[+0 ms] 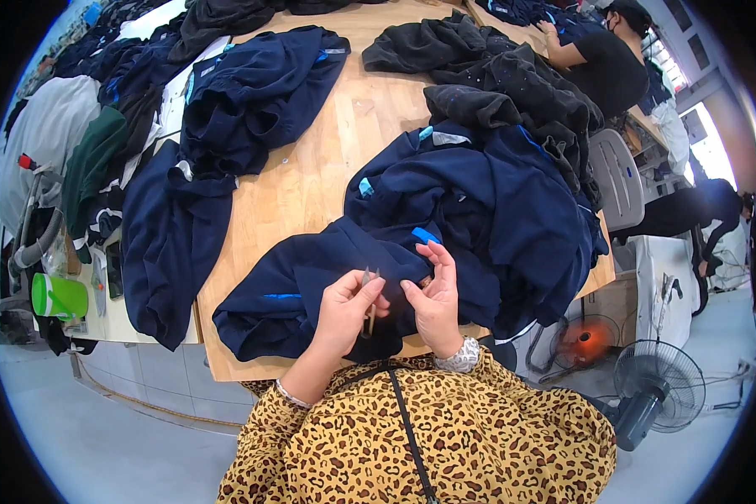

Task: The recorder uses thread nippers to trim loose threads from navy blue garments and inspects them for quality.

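My left hand (349,309) is closed around a small pair of thread snips (367,321), its two pointed blades sticking up past the thumb. Facing it, my right hand (435,301) has its thumb apart from the raised fingers, against dark cloth; whether any cloth is pinched there is hard to see. Beneath both hands a navy garment (290,265) with bright blue trim lies bunched at the table's near edge. It runs into a heap of navy garments (529,227) on the right, with light blue labels showing.
Charcoal garments (512,80) lie behind the heap, and more navy garments (252,92) at the far left of the wooden table (311,181). A green bucket (59,296) is at left. A fan (659,382) and chair (616,176) stand right; a co-worker (617,67) works beyond.
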